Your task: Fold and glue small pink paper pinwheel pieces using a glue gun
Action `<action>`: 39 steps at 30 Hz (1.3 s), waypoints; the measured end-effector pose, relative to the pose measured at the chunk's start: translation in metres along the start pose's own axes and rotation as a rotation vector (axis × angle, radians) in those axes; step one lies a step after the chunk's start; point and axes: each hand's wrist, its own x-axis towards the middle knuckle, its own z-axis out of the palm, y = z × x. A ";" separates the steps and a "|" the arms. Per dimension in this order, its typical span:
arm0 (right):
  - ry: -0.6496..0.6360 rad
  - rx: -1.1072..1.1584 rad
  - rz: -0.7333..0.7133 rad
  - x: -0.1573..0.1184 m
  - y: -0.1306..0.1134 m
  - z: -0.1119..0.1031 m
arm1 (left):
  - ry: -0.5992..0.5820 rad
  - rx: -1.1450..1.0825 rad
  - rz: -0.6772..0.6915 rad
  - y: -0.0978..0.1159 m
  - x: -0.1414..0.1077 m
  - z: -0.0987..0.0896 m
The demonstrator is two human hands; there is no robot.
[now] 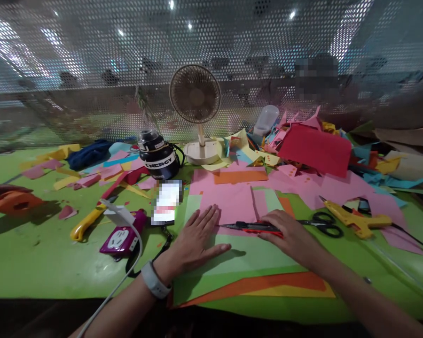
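Observation:
My left hand (pixel 199 239), with a pale watch (pixel 155 280) at its wrist, lies flat with fingers spread. Its fingertips touch the near left edge of a pink paper sheet (pixel 229 202), and its palm rests over a light green sheet (pixel 254 258). My right hand (pixel 285 234) is closed around the end of a black-and-red cutter knife (pixel 245 226). The knife lies low along the pink sheet's near edge, its tip pointing left toward my left hand. Just past my right fingers are black-handled scissors (pixel 326 224).
A yellow glue gun (pixel 357 220) lies right; a purple power socket (pixel 123 234), phone (pixel 167 202) and yellow-handled tool (pixel 86 225) lie left. Behind stand a bottle (pixel 158 157) and fan (pixel 195 94). Paper scraps (pixel 313 148) pile up back right. Another person's hand (pixel 3 191) holds orange paper far left.

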 end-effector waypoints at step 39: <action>0.065 -0.051 -0.074 -0.002 0.003 0.004 | 0.040 0.021 0.043 0.001 -0.001 -0.003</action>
